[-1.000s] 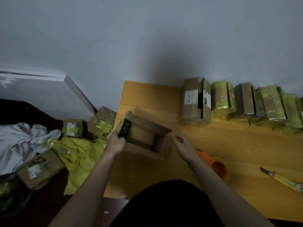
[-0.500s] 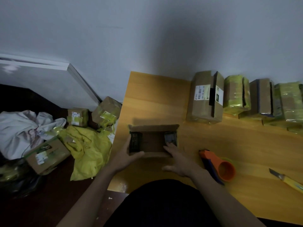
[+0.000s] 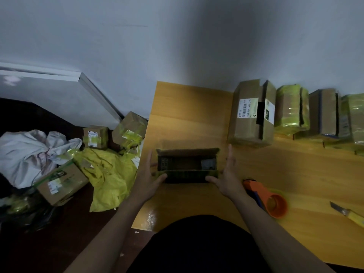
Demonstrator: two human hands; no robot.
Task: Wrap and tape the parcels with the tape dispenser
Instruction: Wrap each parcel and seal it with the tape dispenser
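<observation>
At table's [image 3: 189,107] left edge, open box [image 3: 188,164], flat-fingered hands [image 3: 149,174] [image 3: 228,174] pressing its ends.

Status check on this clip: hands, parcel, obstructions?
Left hand and right hand flank the open box, thumbs on near flap. Untaped. Tape dispenser idle beside right wrist. Nothing obstructing.

Place: we take it for a home packing corner.
Evidence: we see taped parcels [image 3: 254,113] lining the desk [image 3: 189,111]; more boxes [image 3: 63,182] lower left.
</observation>
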